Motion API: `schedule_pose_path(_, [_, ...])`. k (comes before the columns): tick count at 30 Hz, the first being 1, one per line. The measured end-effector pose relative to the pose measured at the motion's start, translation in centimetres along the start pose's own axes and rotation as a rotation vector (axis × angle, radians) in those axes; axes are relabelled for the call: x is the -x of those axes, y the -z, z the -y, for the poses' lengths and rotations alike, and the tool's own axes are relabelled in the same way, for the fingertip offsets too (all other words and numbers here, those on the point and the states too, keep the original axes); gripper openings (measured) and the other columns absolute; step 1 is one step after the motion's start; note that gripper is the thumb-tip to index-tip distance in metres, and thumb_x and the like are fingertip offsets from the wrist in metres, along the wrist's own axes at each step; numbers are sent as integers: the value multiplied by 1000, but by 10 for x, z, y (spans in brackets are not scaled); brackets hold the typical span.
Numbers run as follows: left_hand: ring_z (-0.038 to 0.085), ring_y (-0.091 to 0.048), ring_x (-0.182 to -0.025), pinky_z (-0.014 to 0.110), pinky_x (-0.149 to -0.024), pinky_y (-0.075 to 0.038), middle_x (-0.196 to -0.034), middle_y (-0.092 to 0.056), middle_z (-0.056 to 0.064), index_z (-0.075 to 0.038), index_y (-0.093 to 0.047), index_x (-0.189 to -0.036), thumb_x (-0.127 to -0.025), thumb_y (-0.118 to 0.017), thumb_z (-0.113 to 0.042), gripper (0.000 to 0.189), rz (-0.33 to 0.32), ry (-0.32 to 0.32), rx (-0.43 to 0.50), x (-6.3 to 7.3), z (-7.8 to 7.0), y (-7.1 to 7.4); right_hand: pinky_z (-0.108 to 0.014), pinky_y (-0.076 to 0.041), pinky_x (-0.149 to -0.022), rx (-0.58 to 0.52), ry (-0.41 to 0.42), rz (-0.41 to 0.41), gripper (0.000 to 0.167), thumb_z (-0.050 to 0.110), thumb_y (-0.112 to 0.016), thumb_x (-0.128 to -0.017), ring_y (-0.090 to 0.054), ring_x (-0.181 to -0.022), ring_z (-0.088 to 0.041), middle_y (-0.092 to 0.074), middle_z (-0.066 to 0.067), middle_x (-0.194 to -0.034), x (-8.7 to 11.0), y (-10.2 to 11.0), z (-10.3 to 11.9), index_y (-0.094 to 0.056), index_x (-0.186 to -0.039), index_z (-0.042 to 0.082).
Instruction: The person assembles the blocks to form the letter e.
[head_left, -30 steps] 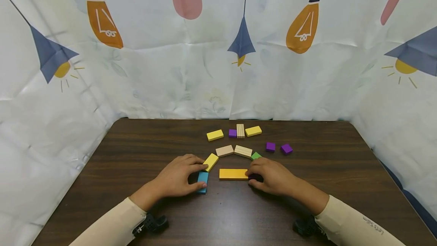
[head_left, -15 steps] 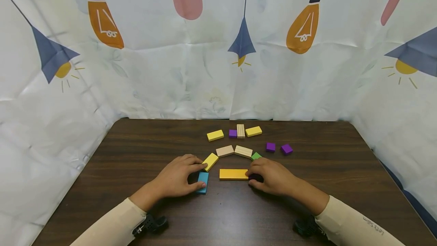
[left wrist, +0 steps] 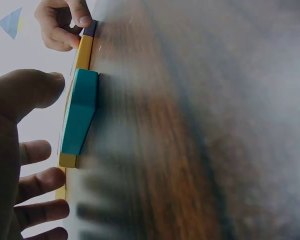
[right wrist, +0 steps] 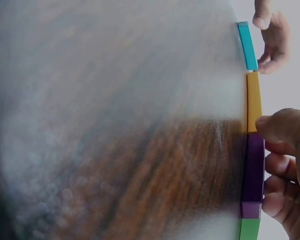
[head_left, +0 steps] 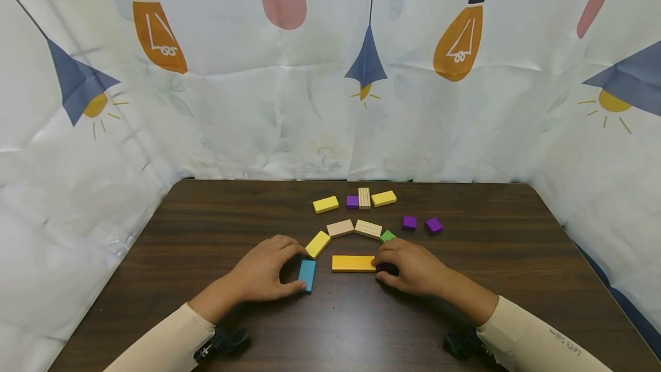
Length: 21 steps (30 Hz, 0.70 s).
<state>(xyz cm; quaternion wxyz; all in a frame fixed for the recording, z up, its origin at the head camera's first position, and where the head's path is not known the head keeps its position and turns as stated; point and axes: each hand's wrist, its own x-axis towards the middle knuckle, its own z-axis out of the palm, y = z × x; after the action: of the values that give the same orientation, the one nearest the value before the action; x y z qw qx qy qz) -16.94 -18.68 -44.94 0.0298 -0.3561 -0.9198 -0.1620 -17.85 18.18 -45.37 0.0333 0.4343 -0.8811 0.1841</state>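
My left hand (head_left: 263, 273) is spread beside a blue block (head_left: 307, 275), thumb near its front end. In the left wrist view, a gap shows between its fingers and the block. A yellow block (head_left: 317, 244) lies just behind the blue one, slanting toward two plain wooden blocks, left (head_left: 339, 228) and right (head_left: 368, 229). At the right, my right hand (head_left: 415, 267) holds a dark purple block (right wrist: 253, 167) between thumb and curled fingers. The thumb is at its seam with a long orange block (head_left: 353, 263). A green block (head_left: 387, 235) shows partly behind that hand.
Farther back lie two yellow blocks, left (head_left: 325, 205) and right (head_left: 384, 198), with a small purple block (head_left: 352, 202) and an upright-lying wooden block (head_left: 364, 198) between them. Two purple blocks (head_left: 409, 223) sit right of the arc. All rest on a dark wooden table (head_left: 232, 211).
My left hand has drawn slightly left, its fingers coming off the yellow block and its thumb back toward the blue block's edge. The right hand and the blocks stay put.
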Motion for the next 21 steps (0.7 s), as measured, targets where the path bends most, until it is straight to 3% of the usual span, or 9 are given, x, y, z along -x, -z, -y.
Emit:
schedule_pose_path(7, [15,-55,-117,47,-99,-48,-122,-62,-9,-22,-66,-124,-80,-83,-43,51,19,-43,7,3,0,-1,-35,-56,-85,7,-1,-2,20,26,-78,-93,-62,-100,-11,-66,6,-108,0,0,-1,-76,-110,17])
schedule_pose_path(21, [15,-56,-113,46,-98,-49,-119,-64,-9,-20,-68,-121,-80,-84,-44,50,-10,-22,-5,3,0,-3,-35,-56,-85,2,-2,7,19,26,-77,-93,-63,-101,-11,-66,6,-109,0,-1,0,-75,-110,17])
